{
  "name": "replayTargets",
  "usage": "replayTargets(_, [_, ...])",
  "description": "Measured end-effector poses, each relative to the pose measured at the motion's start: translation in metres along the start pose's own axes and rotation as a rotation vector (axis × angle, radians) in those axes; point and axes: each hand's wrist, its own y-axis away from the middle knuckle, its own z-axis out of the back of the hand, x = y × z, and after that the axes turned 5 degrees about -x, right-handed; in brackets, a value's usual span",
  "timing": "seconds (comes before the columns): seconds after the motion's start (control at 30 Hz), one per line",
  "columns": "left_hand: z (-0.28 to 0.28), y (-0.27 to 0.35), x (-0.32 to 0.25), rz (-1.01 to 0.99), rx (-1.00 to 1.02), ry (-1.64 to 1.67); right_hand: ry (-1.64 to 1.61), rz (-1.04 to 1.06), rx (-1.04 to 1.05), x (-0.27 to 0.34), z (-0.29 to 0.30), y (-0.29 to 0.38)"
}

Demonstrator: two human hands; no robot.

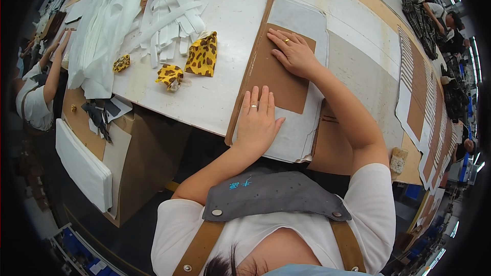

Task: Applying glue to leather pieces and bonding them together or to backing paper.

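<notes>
Both hands rest flat, palms down, on a stack on the worktable. My right hand [293,51] lies on the upper part of a brown rectangular sheet [284,80], fingers pointing up and left. Nearer to me, my left hand [259,122] touches the sheet's lower left area and the white paper-like sheets [297,15] beneath it. Under these is a brown board [234,117], its edge showing along the left. Neither hand grips anything. Left of the stack lie crumpled pieces of yellow fabric with brown spots [202,54].
White strips [178,19] and long white sheets [101,38] cover the table's left part. A brown-and-white striped layout [422,96] lies at the right, near a small worn block [399,163]. A box-like stand [142,161] is at the lower left. Co-workers are at both sides.
</notes>
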Motion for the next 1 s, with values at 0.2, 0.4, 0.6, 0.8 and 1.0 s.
replayTargets(0.2, [-0.002, 0.000, -0.001, -0.011, -0.016, -0.013, -0.137, -0.080, -0.003, -0.007, 0.003, -0.017])
replayTargets(0.4, [-0.002, 0.000, -0.001, -0.008, -0.050, 0.071, -0.228, -0.199, -0.347, -0.039, 0.050, 0.006])
replayTargets(0.6, [0.004, 0.016, -0.008, -0.066, -0.091, 0.311, 0.322, -0.533, -0.272, -0.076, 0.164, 0.171])
replayTargets(0.8, [-0.004, 0.006, -0.009, -0.108, -0.095, 0.413, 0.741, -1.431, 0.023, -0.059, 0.214, 0.412])
replayTargets(1.0, [-0.007, 0.008, -0.008, -0.118, -0.073, 0.372, 0.255, -1.569, -0.019, -0.036, 0.205, 0.429])
